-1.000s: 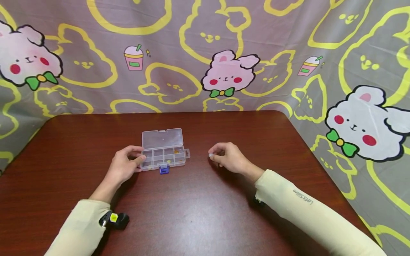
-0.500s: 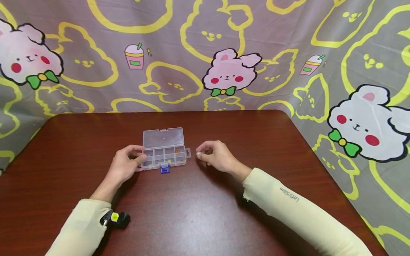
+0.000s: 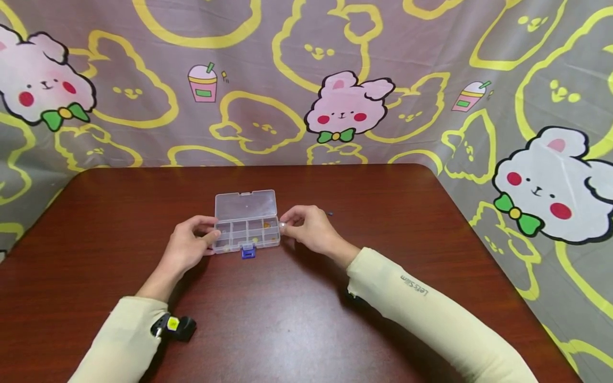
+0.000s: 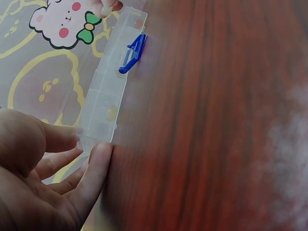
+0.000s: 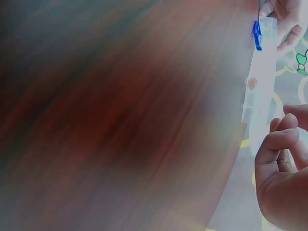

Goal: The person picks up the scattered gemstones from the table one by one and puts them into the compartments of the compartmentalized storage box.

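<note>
A clear plastic compartment box (image 3: pixel 265 246) stands on the table with its lid (image 3: pixel 246 206) raised at the back and its blue latch (image 3: pixel 248 252) hanging at the front. My left hand (image 3: pixel 188 242) grips the box's left end between thumb and fingers. At the box's right end, my right hand (image 3: pixel 312 230) pinches a small whitish bead-like piece (image 3: pixel 282 227) between thumb and fingertip. Inside the compartments lie an orange piece (image 3: pixel 266 225) and a yellowish piece (image 3: pixel 255 240). The right wrist view does not show the pinched piece clearly.
A tiny dark-blue object (image 3: pixel 330 213) lies on the brown table (image 3: pixel 287 319) just behind my right hand. A patterned cloth (image 3: pixel 268 106) hangs along the table's back and right sides. A black device (image 3: pixel 182 328) is strapped at my left wrist.
My right hand has moved left with the small whitish piece, from well beside the box up to its right end. The tiny dark-blue object has come into sight. My left hand keeps its grip.
</note>
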A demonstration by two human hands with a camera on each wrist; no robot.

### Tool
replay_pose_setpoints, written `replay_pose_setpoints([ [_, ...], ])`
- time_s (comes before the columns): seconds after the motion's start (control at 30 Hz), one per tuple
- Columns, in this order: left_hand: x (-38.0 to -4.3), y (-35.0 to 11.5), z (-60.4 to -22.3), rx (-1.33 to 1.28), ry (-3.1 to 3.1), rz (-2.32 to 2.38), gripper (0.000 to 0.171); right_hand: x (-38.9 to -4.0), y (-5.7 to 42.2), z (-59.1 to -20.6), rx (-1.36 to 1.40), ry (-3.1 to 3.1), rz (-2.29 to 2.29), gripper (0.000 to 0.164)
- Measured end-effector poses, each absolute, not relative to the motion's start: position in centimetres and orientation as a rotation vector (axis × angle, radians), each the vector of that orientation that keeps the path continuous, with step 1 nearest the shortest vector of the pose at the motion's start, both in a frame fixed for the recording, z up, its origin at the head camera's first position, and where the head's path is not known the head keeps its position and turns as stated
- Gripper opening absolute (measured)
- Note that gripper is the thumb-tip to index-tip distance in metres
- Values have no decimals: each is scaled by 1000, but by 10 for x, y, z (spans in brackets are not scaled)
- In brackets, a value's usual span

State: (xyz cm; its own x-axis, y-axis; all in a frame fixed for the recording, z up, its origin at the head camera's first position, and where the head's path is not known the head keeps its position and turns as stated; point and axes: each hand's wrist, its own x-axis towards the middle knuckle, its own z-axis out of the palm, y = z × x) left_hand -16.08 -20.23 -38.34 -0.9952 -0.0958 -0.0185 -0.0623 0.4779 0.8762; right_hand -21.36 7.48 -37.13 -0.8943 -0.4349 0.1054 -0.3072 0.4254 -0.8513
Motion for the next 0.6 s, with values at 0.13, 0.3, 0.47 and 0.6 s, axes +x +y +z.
replay_pose_setpoints([
  [0.13,-161,-202,-384,134,-2664,-1586,33,-215,67,-371,-678,2552,-1474,10],
  [0.3,-161,-202,-383,116,-2652,-1596,33,-215,58,-370,-720,2579,-1462,9],
  [0.47,-161,-203,-383,111,-2646,-1595,33,-217,49,-369,-749,2607,-1448,8],
  [0.6,-160,-203,-383,116,-2654,-1592,33,-217,42,-369,-737,2626,-1411,7],
])
